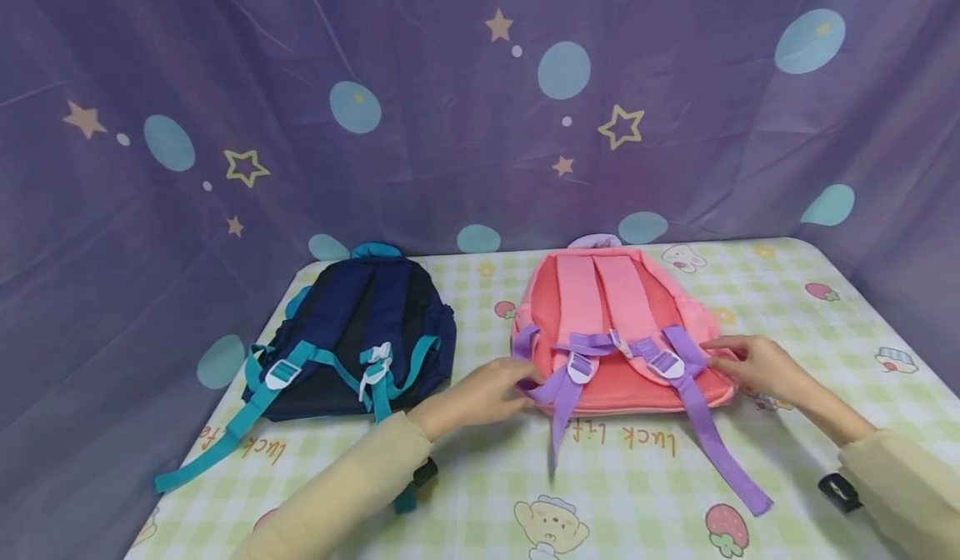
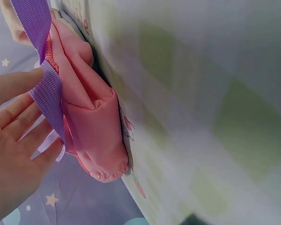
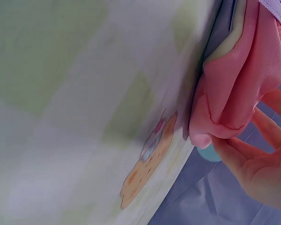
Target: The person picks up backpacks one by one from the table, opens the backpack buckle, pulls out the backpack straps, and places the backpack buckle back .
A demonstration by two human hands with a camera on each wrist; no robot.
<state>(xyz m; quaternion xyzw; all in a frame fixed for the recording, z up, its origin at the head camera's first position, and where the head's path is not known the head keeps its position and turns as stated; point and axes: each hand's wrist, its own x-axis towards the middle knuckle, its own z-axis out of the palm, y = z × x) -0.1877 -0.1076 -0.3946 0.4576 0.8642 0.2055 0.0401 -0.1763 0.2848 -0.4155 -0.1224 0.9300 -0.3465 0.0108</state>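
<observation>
A pink backpack point(image 1: 622, 293) lies on the table with its shoulder straps facing up. Purple webbing with white buckles crosses its lower part. My left hand point(image 1: 491, 389) is at the bag's left lower corner. In the left wrist view, its thumb meets the edge of a purple strap point(image 2: 49, 93), and its spread, fairly straight fingers reach behind that webbing. At the opposite side, my right hand point(image 1: 761, 368) touches the pink side of the bag with loosely extended fingers. Its fingertips rest along the pink side fabric point(image 3: 229, 103) in the right wrist view.
To the left lies a dark blue backpack point(image 1: 345, 343) with teal straps, one trailing toward the table's left edge. A green checked cloth point(image 1: 622, 502) with cartoon prints covers the table. Behind hangs a purple curtain point(image 1: 450, 168) with stars and blue ovals.
</observation>
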